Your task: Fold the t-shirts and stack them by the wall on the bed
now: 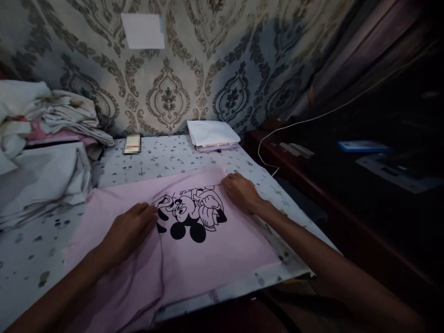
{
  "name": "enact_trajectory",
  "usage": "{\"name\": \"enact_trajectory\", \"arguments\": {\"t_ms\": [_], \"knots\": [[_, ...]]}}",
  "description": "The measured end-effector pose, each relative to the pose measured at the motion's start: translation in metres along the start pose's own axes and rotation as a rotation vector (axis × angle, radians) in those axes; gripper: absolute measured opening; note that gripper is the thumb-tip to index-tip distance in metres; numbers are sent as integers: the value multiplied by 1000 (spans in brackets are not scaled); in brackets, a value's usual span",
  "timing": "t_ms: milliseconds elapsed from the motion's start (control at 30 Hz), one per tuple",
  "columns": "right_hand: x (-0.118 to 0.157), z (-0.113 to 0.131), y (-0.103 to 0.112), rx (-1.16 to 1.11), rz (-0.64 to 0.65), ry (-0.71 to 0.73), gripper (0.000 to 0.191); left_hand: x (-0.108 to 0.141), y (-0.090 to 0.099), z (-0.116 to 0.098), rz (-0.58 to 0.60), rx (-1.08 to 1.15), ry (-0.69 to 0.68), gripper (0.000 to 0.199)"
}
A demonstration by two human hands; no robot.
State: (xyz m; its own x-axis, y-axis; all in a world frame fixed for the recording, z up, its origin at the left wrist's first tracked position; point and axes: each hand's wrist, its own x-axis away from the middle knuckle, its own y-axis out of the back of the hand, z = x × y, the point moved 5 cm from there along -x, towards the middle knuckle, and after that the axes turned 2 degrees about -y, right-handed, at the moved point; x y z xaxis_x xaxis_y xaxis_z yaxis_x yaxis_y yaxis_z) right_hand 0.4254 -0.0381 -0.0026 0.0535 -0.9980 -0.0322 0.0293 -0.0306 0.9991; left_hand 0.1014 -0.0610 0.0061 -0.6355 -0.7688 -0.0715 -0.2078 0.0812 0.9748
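Note:
A pink garment [215,259] with a black cartoon mouse print lies spread on the patterned white cloth, its near part reaching the front edge. The print appears upside down, and a fold runs beside its left side. My left hand [133,226] is closed on the fabric at the left of the print. At the upper right of the print, my right hand [241,190] pinches the garment near its far right corner.
Piled clothes [52,171] fill the left side. Folded white cloth [213,133] lies near the wall, right of a small blurred box [132,144]. Along the right stands a dark red surface [270,148] with a white cable [312,119] and a blue object [362,146].

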Motion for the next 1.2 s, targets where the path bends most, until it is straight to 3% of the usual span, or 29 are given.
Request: {"name": "enact_trajectory", "arguments": {"t_ms": [67, 200, 433, 567, 833, 933, 1033, 1133, 1200], "knots": [[-8, -12, -2, 66, 15, -1, 27, -20, -3, -8, 20, -145, 16, 29], [-12, -12, -3, 82, -10, -22, 26, -49, -8, -9, 94, -348, 57, 24], [-5, -20, 2, 54, -131, -79, 29, -64, -7, -9, 194, -435, 80, 34], [-1, -28, 4, 17, -238, -63, 27, -66, 3, -5, 195, -403, 111, 24], [3, -32, -5, -26, -81, -2, 29, -54, 6, 18, 221, -77, 94, 21], [-9, -20, 2, -110, -129, -47, 32, -57, 4, 27, 75, 70, 78, 29], [-33, 15, -2, -228, -145, 51, 41, -67, -2, 34, -103, 100, 68, 36], [-57, 48, -19, -255, -105, 191, 47, -73, -20, 44, -98, 46, 59, 46], [-69, 52, -35, -201, -69, 198, 52, -67, -31, 59, -57, -30, 89, 54]]}}
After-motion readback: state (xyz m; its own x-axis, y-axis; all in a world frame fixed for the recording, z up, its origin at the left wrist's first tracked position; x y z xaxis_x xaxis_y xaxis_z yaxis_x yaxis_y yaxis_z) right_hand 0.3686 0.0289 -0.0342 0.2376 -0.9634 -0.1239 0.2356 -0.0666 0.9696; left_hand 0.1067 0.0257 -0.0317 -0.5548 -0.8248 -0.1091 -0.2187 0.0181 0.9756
